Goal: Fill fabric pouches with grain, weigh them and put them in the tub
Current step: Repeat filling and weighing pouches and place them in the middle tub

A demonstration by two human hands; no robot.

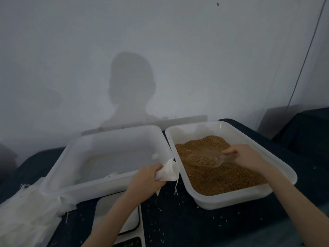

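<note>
Left hand [148,177] grips white pouch [168,171] between the two tubs. Right hand [246,156] holds clear scoop [204,158], loaded, over grain [222,177] in right tub [231,200]. Left tub [58,186] holds no grain. Scale [124,223] on worktop [187,225], its markings unreadable.

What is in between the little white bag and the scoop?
In the head view, only the grain tub's white rim and some grain lie between the pouch and the scoop.
</note>
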